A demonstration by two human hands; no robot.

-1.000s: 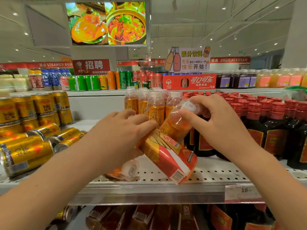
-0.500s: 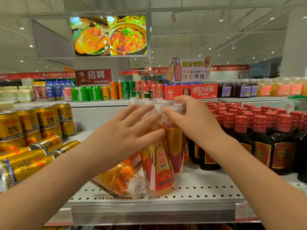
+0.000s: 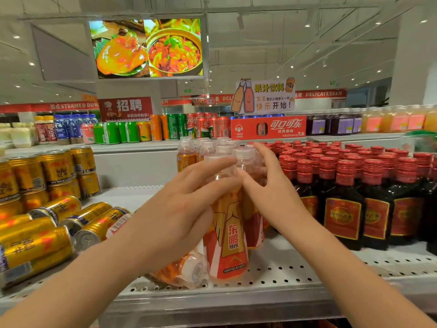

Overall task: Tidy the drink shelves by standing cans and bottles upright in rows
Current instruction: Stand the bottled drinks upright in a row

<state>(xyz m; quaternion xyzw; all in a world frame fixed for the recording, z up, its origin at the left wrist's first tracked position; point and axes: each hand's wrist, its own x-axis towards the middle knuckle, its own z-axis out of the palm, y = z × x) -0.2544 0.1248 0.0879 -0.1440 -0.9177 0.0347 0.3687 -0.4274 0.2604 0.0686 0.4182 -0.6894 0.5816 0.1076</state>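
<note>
Orange drink fills the clear bottle (image 3: 224,235) standing upright at the near edge of the shelf (image 3: 307,275), fronting a row of like bottles (image 3: 186,152); the left hand (image 3: 182,209) lays straight fingers (image 3: 212,166) against its shoulder, and the right hand (image 3: 267,185) is spread loose by the caps behind, gripping nothing. That one looks done, but a fallen bottle (image 3: 189,271) lies just left of it and gold cans (image 3: 89,221) lie on their sides further left, while the dark red-capped bottles (image 3: 343,209) on the right stand in rows. The left hand hides most of the fallen bottle, and whether the right fingertips (image 3: 259,147) touch a cap is unclear.
</note>
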